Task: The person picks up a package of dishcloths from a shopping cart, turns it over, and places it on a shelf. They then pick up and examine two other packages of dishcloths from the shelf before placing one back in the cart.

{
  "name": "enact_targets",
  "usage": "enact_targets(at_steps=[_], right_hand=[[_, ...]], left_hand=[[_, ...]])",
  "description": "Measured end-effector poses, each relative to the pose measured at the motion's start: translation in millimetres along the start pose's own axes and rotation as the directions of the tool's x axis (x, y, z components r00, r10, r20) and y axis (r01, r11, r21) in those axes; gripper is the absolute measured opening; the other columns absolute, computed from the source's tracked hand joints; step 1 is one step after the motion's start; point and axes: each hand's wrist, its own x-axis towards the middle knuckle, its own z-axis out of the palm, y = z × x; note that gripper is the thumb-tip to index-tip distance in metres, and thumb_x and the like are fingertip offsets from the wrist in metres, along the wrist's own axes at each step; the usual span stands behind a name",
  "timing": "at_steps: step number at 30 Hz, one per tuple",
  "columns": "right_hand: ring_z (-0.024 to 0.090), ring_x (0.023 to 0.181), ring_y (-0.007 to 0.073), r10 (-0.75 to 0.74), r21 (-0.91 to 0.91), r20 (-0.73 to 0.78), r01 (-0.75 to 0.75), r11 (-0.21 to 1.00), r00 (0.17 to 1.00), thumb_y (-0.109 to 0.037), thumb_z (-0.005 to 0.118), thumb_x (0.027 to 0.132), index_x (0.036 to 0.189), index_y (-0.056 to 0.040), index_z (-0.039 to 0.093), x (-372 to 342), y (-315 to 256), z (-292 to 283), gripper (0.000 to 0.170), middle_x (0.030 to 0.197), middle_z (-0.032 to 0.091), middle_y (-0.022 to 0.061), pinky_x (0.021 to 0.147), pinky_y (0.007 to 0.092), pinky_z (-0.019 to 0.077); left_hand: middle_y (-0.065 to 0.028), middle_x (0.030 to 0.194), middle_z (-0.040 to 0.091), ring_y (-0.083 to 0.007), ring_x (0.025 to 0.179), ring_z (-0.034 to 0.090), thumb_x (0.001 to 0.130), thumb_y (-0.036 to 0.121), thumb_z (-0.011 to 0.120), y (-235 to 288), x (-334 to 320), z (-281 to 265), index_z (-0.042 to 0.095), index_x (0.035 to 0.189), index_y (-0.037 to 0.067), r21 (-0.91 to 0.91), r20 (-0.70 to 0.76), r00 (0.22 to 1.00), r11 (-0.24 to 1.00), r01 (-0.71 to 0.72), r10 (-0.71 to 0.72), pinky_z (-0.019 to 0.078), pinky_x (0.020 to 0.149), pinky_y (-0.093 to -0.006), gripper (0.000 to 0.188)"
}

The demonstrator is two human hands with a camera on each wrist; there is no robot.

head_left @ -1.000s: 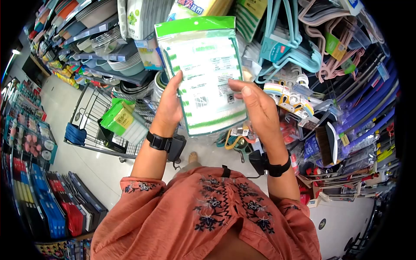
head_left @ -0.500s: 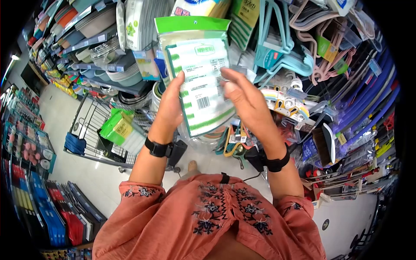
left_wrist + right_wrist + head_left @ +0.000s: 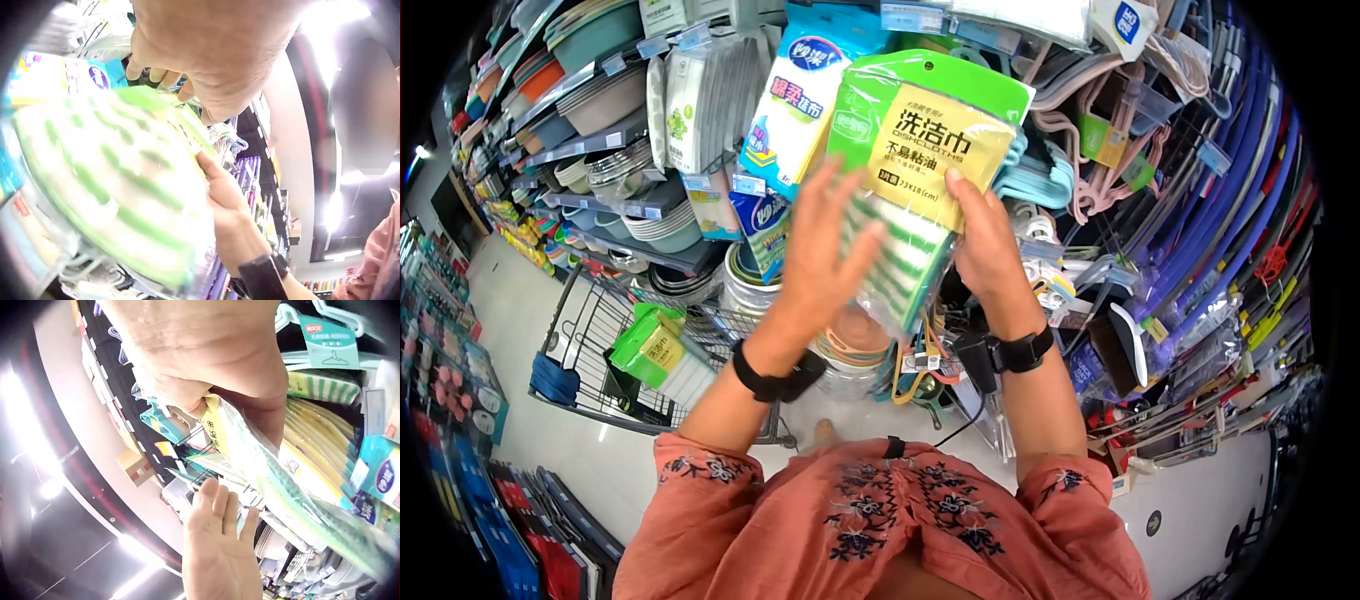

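Note:
A flat pack of dishcloths (image 3: 915, 150), green at the top with a yellow label and green-striped cloth below, is held up in the head view, its printed front towards me. My right hand (image 3: 990, 240) grips its right edge, thumb over the front and fingers behind. In the right wrist view the pack (image 3: 275, 469) shows edge-on, pinched by that hand. My left hand (image 3: 825, 245), blurred, has its fingers spread and overlaps the pack's left side in the head view. From the left wrist, the striped cloth (image 3: 119, 175) fills much of the view.
A shopping cart (image 3: 590, 330) stands at left with a similar green pack (image 3: 658, 355) in it. Behind hang blue cloth packs (image 3: 795, 95) and hangers (image 3: 1090, 150). Basins (image 3: 600, 105) fill the left shelves; a brush (image 3: 1122, 345) and purple poles (image 3: 1230, 180) are at right.
The pack has turned from its barcode side to its labelled front and moved rightward. My left hand has let go of its edge; the right now grips the right edge.

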Motion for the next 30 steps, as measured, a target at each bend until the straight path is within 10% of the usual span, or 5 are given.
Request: enact_targets(at_steps=[9, 13, 19, 30], right_hand=[[0.063, 0.113, 0.0215, 0.069, 0.006, 0.095, -0.070, 0.998, 0.993, -0.024, 0.052, 0.102, 0.134, 0.0060, 0.051, 2, -21, -3, 0.044, 0.129, 0.062, 0.0148, 0.098, 0.0347, 0.0499], [0.063, 0.112, 0.0199, 0.037, -0.038, 0.118, -0.032, 0.999, 0.992, -0.026, 0.052, 0.103, 0.133, 0.0057, 0.052, 15, -41, 13, 0.043, 0.127, 0.063, 0.0155, 0.097, 0.0334, 0.0501], [0.064, 0.102, 0.0165, -0.048, -0.243, 0.195, 0.096, 0.965, 0.980, -0.026, 0.051, 0.103, 0.128, 0.0058, 0.055, 59, -93, 42, 0.041, 0.118, 0.066, 0.0124, 0.089, 0.0305, 0.0516], [0.067, 0.101, 0.0223, -0.189, -0.265, 0.224, 0.247, 0.932, 0.956, -0.024, 0.051, 0.101, 0.128, 0.0066, 0.053, 175, -160, 74, 0.041, 0.118, 0.066, 0.0167, 0.089, 0.0342, 0.0536]], left_hand=[[-0.0213, 0.149, 0.039, -0.0276, 0.126, 0.053, 0.097, 0.022, 0.063, -52, 70, -32, 0.034, 0.151, 0.005, -0.582, 0.052, 0.967, 0.779, 0.231, -0.248, 0.0455, 0.101, -0.0381, 0.063], [-0.0215, 0.153, 0.035, -0.0183, 0.110, 0.061, 0.096, 0.017, 0.065, -42, 110, -59, 0.029, 0.154, 0.007, -0.574, 0.109, 0.976, 0.789, 0.218, -0.189, 0.0473, 0.096, -0.0303, 0.069], [-0.0058, 0.112, 0.063, -0.0119, 0.102, 0.058, 0.095, 0.021, 0.067, -58, 190, -82, 0.051, 0.135, 0.005, -0.689, 0.072, 0.996, 0.719, 0.084, -0.046, 0.0460, 0.091, -0.0264, 0.046], [-0.0035, 0.102, 0.057, -0.0079, 0.089, 0.058, 0.093, 0.011, 0.063, -82, 331, -111, 0.055, 0.129, 0.012, -0.746, 0.024, 0.997, 0.666, -0.028, 0.069, 0.0490, 0.074, -0.0206, 0.037]])
